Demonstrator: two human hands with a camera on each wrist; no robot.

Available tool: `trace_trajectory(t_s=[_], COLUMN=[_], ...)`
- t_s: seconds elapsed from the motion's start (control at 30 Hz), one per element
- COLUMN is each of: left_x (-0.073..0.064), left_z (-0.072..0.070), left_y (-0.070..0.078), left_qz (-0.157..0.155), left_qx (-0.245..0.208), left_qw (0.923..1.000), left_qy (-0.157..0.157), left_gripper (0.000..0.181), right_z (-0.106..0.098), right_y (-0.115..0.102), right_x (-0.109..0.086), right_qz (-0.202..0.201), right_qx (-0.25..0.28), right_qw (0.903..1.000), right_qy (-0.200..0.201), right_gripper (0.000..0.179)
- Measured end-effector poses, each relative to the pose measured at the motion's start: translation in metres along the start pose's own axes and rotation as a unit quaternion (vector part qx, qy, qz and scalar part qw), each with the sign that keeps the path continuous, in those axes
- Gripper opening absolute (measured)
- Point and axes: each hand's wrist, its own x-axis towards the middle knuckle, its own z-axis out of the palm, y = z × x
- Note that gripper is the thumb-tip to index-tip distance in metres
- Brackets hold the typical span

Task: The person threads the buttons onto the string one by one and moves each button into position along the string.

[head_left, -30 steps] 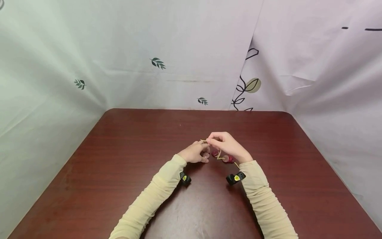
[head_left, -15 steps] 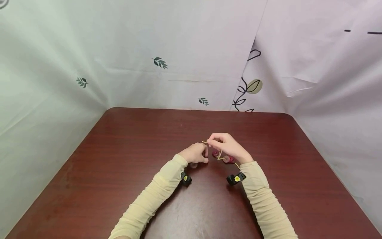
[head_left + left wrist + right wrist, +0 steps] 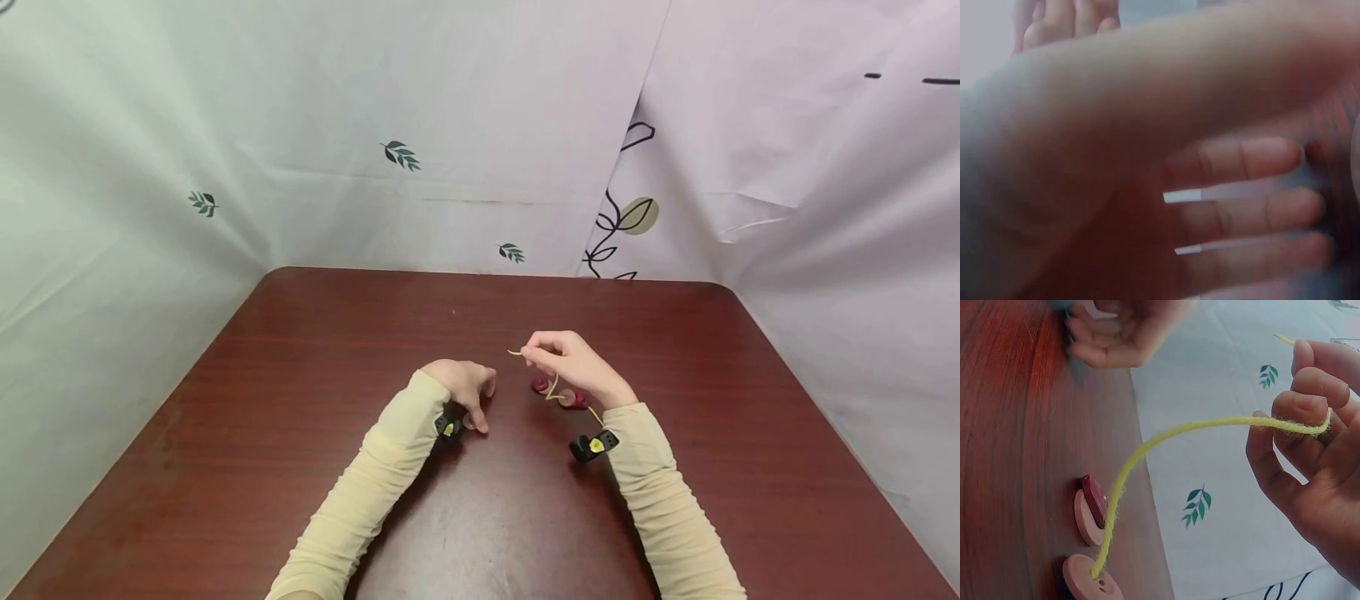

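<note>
My right hand (image 3: 529,355) pinches a yellow string (image 3: 552,386) near its free end and holds it a little above the table. In the right wrist view the string (image 3: 1179,428) curves down from my right hand (image 3: 1291,425) into a pink button (image 3: 1088,582). A dark red button (image 3: 1094,497) and another pink button (image 3: 1084,520) lean together beside it. These buttons (image 3: 567,397) lie under my right hand. My left hand (image 3: 467,390) is apart to the left, fingers reaching down to the table. Its palm (image 3: 1147,162) fills the blurred left wrist view, fingers fairly straight, with nothing seen in it.
The dark red wooden table (image 3: 337,350) has rounded far corners. White sheets printed with leaves (image 3: 400,154) hang close round its back and both sides. Black wrist cameras (image 3: 592,447) sit under both cream sleeves.
My left hand has let go near the string, drawn back to the left and towards me, and lowered its fingers to the table. The right hand has kept its hold and place.
</note>
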Motion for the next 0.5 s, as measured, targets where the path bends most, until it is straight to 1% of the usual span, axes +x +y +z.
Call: trace_trajectory(t_s=[0.03, 0.13, 0.17, 0.23, 0.3, 0.47, 0.5], left_x=[-0.0014, -0.0036, -0.0038, -0.0036, -0.0023, 0.0032, 0.0037], left_z=[0.0004, 0.0008, 0.0010, 0.0012, 0.0014, 0.0013, 0.0014], left_y=[0.0012, 0.0048, 0.0054, 0.0058, 0.0060, 0.0041, 0.0035], left_qz=[-0.004, -0.012, -0.016, -0.022, -0.018, 0.016, 0.018], left_qx=[0.013, 0.073, 0.082, 0.092, 0.090, 0.098, 0.099], left_qw=[0.9999, 0.9971, 0.9963, 0.9952, 0.9953, 0.9930, 0.9927], left_qy=[0.001, 0.017, 0.020, 0.026, 0.031, 0.063, 0.066], left_gripper=[0.044, 0.038, 0.036, 0.031, 0.029, 0.033, 0.034], right_z=[-0.0001, 0.0000, 0.0001, 0.0003, 0.0003, 0.0000, 0.0000], right_y=[0.0000, 0.0008, 0.0012, 0.0023, 0.0027, 0.0015, 0.0014], right_x=[0.0001, 0.0005, 0.0006, 0.0010, 0.0010, 0.0003, 0.0004], right_qz=[-0.002, -0.008, -0.010, -0.012, -0.012, -0.005, -0.005], right_qx=[-0.001, -0.003, -0.004, -0.005, -0.004, -0.004, -0.004], right_qw=[1.0000, 1.0000, 0.9999, 0.9999, 0.9999, 1.0000, 1.0000], right_qy=[0.001, 0.002, 0.002, 0.001, 0.000, -0.002, -0.001], right_gripper=[0.019, 0.023, 0.025, 0.026, 0.025, 0.025, 0.025])
